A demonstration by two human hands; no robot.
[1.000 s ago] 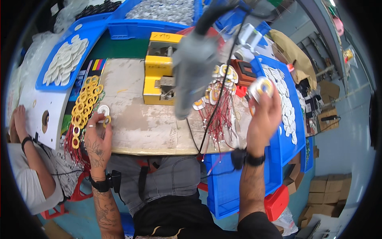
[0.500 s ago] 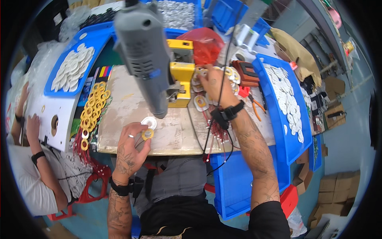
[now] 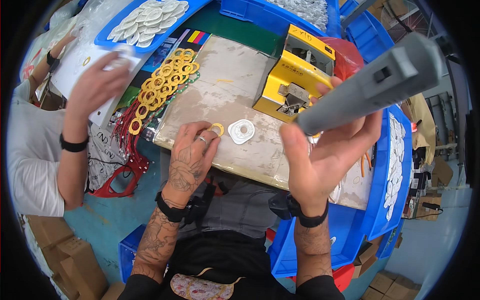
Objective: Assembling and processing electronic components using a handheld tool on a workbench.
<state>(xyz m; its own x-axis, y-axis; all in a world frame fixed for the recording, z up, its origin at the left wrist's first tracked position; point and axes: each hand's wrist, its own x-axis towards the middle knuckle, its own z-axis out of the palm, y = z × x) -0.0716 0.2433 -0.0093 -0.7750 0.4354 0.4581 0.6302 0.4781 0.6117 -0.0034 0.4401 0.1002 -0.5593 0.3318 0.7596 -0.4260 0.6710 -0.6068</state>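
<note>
My left hand (image 3: 191, 152) pinches a yellow ring (image 3: 216, 128) with a pale centre over the table's near edge. Just right of its fingertips, a white rounded plastic disc (image 3: 241, 131) with a hole lies on the table. A grey pen-shaped power tool (image 3: 372, 82) slants across the right of the view, close to the camera. My right hand (image 3: 320, 167) is at this tool, thumb beside its narrow tip. The tool hides most of the fingers, so their grip cannot be seen. Behind the tip stands a yellow machine (image 3: 285, 75) with a metal mechanism.
Many yellow rings (image 3: 160, 82) with red wires lie along the table's left side. A blue tray of white discs (image 3: 150, 42) stands beyond them; another blue tray (image 3: 382, 170) is at right. At left, a co-worker's blurred hand (image 3: 97, 82) reaches across a white board.
My right hand has come from the pile beside the yellow machine to the grey tool, which now slants to the right. The view has turned; my left hand has drawn away from the white disc.
</note>
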